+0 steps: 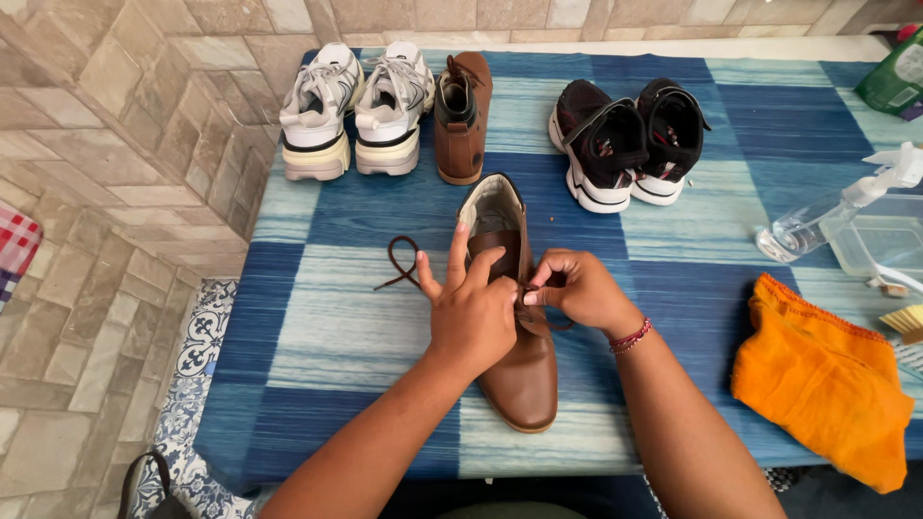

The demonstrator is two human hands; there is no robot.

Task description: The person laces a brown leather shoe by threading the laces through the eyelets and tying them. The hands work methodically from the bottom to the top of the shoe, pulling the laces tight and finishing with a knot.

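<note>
- Fingers of the right hand [577, 288] pinch the dark brown lace [402, 264] over the brown boot [519, 356]; the left hand [471, 308] presses on the boot, its fingers half spread.
- That boot lies near the table's [317, 327] front edge, middle, on a blue checked cloth.
- An orange cloth [822, 380] sits by the right edge (crumpled), a spray bottle [817, 221] beyond it.
- Along the far edge: white sneakers [356, 101], a second brown boot [461, 115], black sneakers [630, 144].
- Stone tiles [115, 144] cover the room's floor at the left.
</note>
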